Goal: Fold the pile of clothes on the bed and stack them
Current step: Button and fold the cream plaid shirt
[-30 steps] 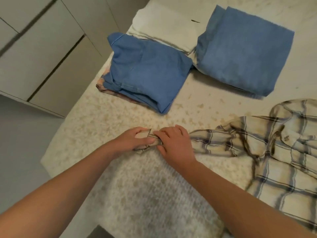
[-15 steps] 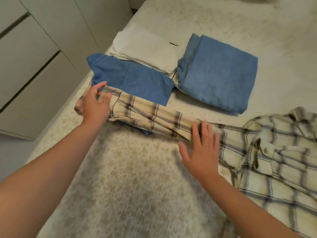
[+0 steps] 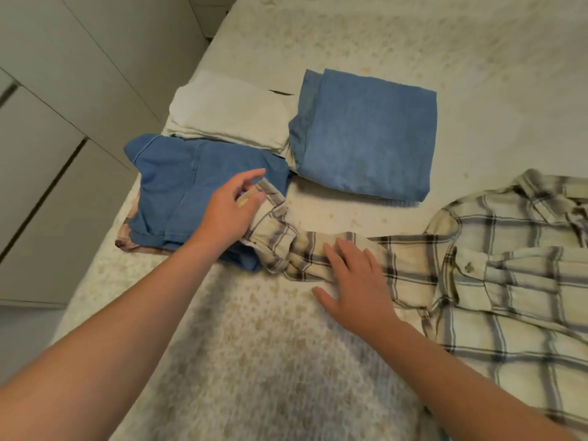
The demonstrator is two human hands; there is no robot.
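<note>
A cream plaid shirt (image 3: pixel 496 281) lies spread on the right of the bed, its long sleeve stretched leftward. My left hand (image 3: pixel 230 211) pinches the sleeve's cuff (image 3: pixel 270 194) over a folded blue denim garment (image 3: pixel 178 183). My right hand (image 3: pixel 353 281) presses flat on the middle of the sleeve, fingers straight. The blue garment sits on a folded pinkish item (image 3: pixel 127 241). Behind lie a folded white garment (image 3: pixel 229 113) and a folded denim piece (image 3: pixel 369 135).
The bed (image 3: pixel 254 361) has a speckled cream cover; its left edge runs diagonally beside pale cabinet doors (image 3: pixel 47 122). Open bed surface lies in front of my hands and at the back right.
The sleeve, drawn out leftward across the blue garment half a second ago, now lies bunched nearer the middle. My left hand has moved right with the cuff. My right hand stays on the sleeve.
</note>
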